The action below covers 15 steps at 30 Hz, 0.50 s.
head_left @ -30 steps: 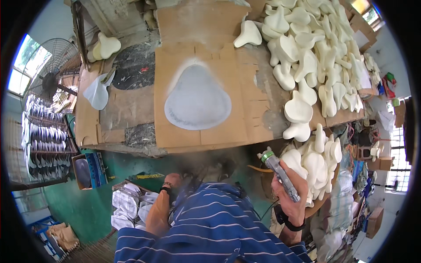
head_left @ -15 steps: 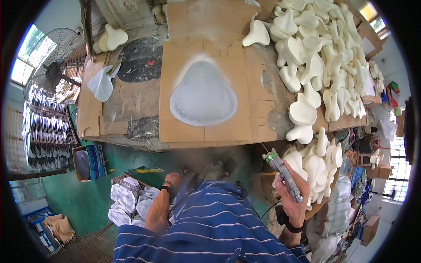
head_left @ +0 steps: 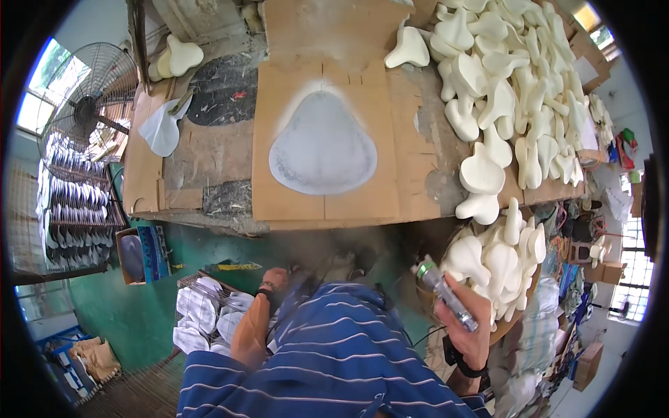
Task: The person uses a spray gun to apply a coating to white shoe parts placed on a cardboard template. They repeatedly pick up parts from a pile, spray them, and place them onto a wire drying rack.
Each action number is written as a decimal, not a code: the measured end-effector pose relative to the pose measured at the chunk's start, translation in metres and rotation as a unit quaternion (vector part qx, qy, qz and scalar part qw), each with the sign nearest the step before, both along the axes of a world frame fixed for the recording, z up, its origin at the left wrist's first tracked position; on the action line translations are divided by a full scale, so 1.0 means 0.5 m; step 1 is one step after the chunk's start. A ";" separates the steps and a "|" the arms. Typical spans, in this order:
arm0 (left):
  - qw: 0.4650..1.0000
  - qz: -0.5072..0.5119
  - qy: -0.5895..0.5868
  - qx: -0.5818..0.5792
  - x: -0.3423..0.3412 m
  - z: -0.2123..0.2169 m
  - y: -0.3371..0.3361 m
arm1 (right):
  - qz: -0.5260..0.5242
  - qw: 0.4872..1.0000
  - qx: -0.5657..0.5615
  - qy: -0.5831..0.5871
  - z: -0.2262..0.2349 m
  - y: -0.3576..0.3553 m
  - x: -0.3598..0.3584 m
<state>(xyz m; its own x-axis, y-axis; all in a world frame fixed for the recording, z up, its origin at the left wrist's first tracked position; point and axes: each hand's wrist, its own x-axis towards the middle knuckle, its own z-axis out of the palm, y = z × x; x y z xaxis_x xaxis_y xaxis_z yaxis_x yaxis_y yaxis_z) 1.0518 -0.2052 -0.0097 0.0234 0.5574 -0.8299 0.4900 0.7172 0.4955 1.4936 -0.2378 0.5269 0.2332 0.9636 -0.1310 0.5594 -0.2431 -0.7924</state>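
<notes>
My right hand [head_left: 465,313] is closed round a silver spray gun [head_left: 446,296] with a green ring near its front end, held below the table's front edge. My left hand [head_left: 275,280] hangs low beside my body, over the floor near a wire rack; its fingers are too blurred and turned away to read. In front of me a rounded triangular grey-white sheet [head_left: 323,146] lies flat on a cardboard panel [head_left: 279,209]. Pale overspray rings its narrow far end. Neither hand touches the sheet.
Cream saddle-shaped foam pads [head_left: 488,90] are heaped on the table's right, with more in a round container [head_left: 529,292] below. Another white sheet [head_left: 164,132] lies at left, near a fan [head_left: 85,108]. White pieces [head_left: 197,306] fill the wire rack by my left arm.
The spray gun in my right hand has shifted slightly left and down, its front end tipping lower. My left hand has barely moved. The sheet keeps its place on the cardboard.
</notes>
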 end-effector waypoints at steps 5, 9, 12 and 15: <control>0.999 -0.018 -0.013 0.038 -0.019 -0.037 -0.003 | -0.004 0.999 0.022 0.031 -0.010 0.010 0.003; 1.000 0.007 -0.010 0.013 0.008 0.011 0.023 | 0.053 0.998 -0.008 0.022 0.002 0.004 -0.001; 0.997 0.057 -0.036 -0.023 0.021 0.052 0.030 | -0.015 0.999 0.051 0.009 -0.016 0.011 -0.008; 0.999 -0.007 0.002 0.034 -0.003 0.031 0.015 | -0.065 0.996 0.047 0.027 -0.014 0.003 -0.001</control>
<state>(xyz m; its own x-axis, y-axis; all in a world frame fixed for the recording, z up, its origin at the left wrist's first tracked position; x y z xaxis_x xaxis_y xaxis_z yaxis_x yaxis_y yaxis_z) 1.0505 -0.1977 0.0056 0.0282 0.6119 -0.7904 0.5018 0.6752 0.5406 1.4933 -0.2361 0.5200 0.3525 0.9341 -0.0568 0.4843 -0.2340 -0.8430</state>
